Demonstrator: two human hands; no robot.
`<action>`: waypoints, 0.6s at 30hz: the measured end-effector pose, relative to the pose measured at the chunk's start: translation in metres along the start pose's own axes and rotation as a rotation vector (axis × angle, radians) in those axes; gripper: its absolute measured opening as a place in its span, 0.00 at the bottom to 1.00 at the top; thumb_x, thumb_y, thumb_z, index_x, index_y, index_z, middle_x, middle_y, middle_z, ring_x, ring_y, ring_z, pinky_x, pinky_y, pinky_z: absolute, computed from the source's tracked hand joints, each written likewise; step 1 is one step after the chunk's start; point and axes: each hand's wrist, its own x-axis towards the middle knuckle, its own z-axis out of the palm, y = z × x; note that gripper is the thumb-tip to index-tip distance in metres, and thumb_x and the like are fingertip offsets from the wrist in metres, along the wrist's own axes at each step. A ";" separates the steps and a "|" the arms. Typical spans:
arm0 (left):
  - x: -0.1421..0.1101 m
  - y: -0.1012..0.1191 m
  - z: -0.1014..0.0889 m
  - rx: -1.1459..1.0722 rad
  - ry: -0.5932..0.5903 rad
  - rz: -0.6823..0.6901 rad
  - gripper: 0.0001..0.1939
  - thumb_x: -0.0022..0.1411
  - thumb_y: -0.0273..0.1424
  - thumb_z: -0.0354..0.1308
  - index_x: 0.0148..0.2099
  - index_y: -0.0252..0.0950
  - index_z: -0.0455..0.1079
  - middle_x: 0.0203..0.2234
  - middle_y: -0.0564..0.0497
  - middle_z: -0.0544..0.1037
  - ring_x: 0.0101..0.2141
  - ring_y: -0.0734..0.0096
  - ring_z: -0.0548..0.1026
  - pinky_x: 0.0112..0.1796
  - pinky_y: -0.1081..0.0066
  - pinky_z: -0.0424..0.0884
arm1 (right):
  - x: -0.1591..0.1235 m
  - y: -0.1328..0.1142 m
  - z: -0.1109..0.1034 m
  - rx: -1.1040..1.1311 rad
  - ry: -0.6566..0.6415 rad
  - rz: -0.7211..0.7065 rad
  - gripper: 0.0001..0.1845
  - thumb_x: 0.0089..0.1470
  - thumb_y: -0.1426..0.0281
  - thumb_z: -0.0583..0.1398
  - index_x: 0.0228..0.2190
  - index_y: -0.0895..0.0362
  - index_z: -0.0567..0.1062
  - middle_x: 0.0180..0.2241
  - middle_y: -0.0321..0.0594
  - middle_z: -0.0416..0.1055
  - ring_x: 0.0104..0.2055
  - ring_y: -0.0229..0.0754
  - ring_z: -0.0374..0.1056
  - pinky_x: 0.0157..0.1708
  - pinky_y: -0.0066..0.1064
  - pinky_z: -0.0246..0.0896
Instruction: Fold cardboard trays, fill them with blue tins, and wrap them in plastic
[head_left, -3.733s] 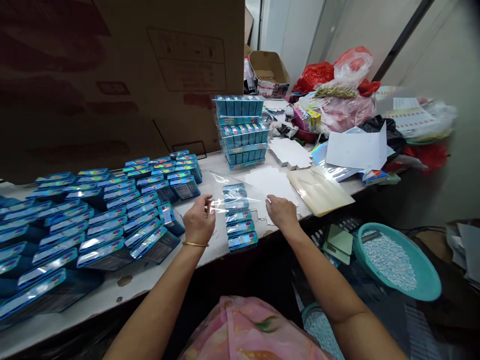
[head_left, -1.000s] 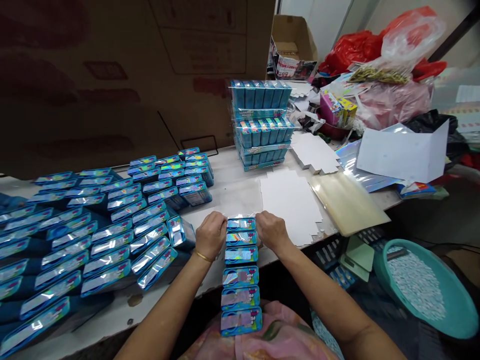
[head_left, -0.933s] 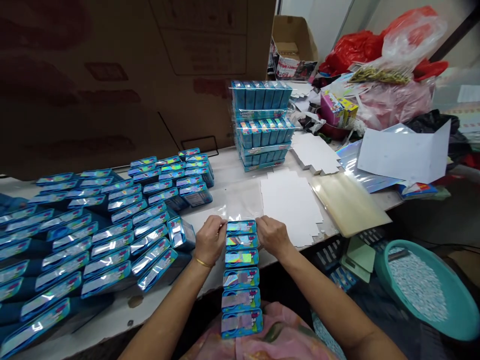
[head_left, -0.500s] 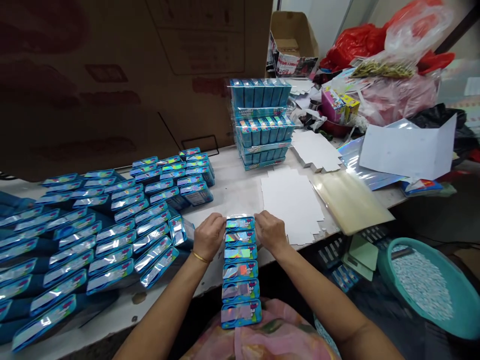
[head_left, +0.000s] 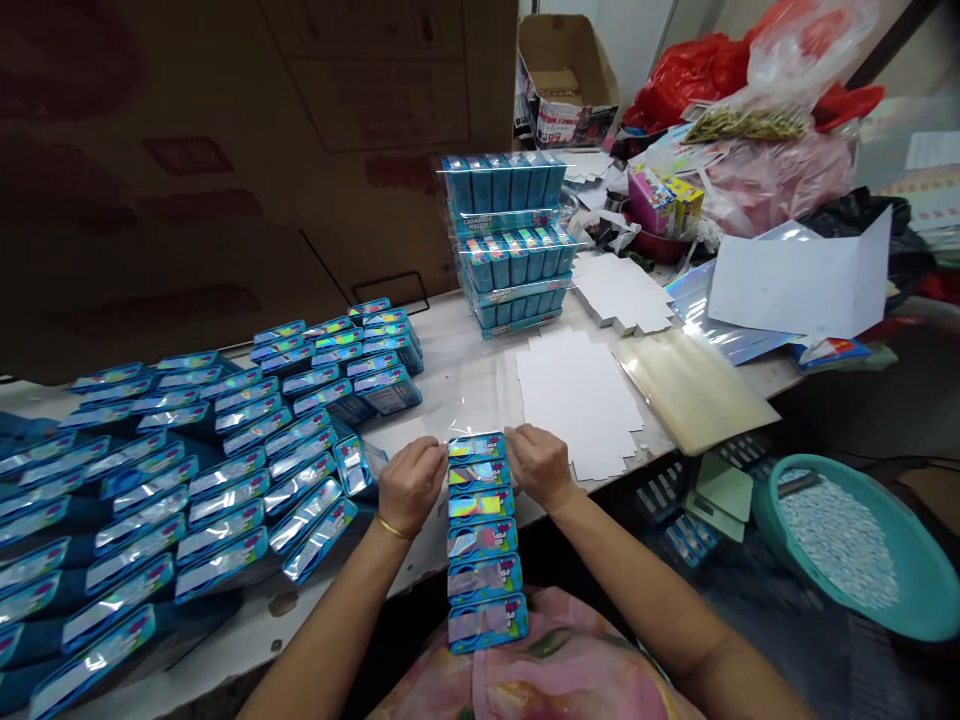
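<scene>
A row of several blue candy boxes [head_left: 484, 540] sits inside a clear plastic bag, running from the table edge down to my lap. My left hand [head_left: 409, 486] grips the row's far end on the left side, fingers curled on the bag. My right hand [head_left: 538, 466] holds the same end on the right side. The bag's loose open end [head_left: 480, 395] lies flat on the table beyond the boxes.
Many loose blue boxes [head_left: 217, 450] cover the table's left. A stack of wrapped packs [head_left: 510, 240] stands at the back by a big cardboard box [head_left: 225, 150]. White card sheets [head_left: 577, 400] and clear bags [head_left: 694, 390] lie right. A teal basin [head_left: 847, 540] sits low right.
The row of boxes went into the bag and was pulled toward my lap. Over the last second both hands stayed at its far end, shifting only slightly.
</scene>
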 end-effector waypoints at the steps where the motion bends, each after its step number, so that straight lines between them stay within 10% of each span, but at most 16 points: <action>1: -0.007 0.000 -0.001 0.038 0.013 0.043 0.05 0.56 0.27 0.51 0.29 0.36 0.67 0.26 0.50 0.73 0.29 0.74 0.71 0.32 0.74 0.65 | -0.007 0.000 0.000 -0.031 0.037 -0.078 0.11 0.54 0.74 0.50 0.30 0.59 0.73 0.21 0.38 0.68 0.24 0.35 0.62 0.25 0.28 0.50; 5: -0.037 0.001 0.003 0.019 0.045 0.130 0.03 0.56 0.26 0.51 0.31 0.36 0.66 0.28 0.50 0.74 0.30 0.73 0.71 0.33 0.74 0.66 | -0.036 -0.001 0.007 -0.035 0.134 -0.225 0.08 0.54 0.74 0.52 0.29 0.58 0.71 0.20 0.38 0.67 0.24 0.36 0.61 0.26 0.30 0.51; 9: -0.050 0.002 0.020 -0.116 0.066 -0.145 0.03 0.56 0.29 0.50 0.33 0.36 0.63 0.27 0.50 0.72 0.31 0.72 0.71 0.34 0.72 0.67 | -0.047 -0.002 0.024 0.012 0.085 0.001 0.09 0.55 0.71 0.50 0.31 0.59 0.69 0.25 0.41 0.69 0.29 0.39 0.62 0.29 0.31 0.53; 13: -0.045 -0.001 0.035 -0.176 -0.055 -0.492 0.08 0.56 0.35 0.48 0.32 0.36 0.60 0.23 0.53 0.68 0.24 0.74 0.68 0.27 0.74 0.66 | -0.043 0.002 0.037 0.014 -0.103 0.192 0.08 0.54 0.71 0.50 0.31 0.59 0.68 0.26 0.39 0.69 0.29 0.39 0.62 0.29 0.30 0.51; 18: -0.040 -0.004 0.033 0.023 -0.300 -0.439 0.10 0.58 0.33 0.43 0.28 0.36 0.61 0.21 0.53 0.68 0.24 0.73 0.67 0.25 0.75 0.59 | -0.040 0.008 0.040 -0.048 -0.231 0.125 0.07 0.53 0.72 0.51 0.27 0.58 0.69 0.29 0.40 0.69 0.30 0.39 0.60 0.31 0.30 0.48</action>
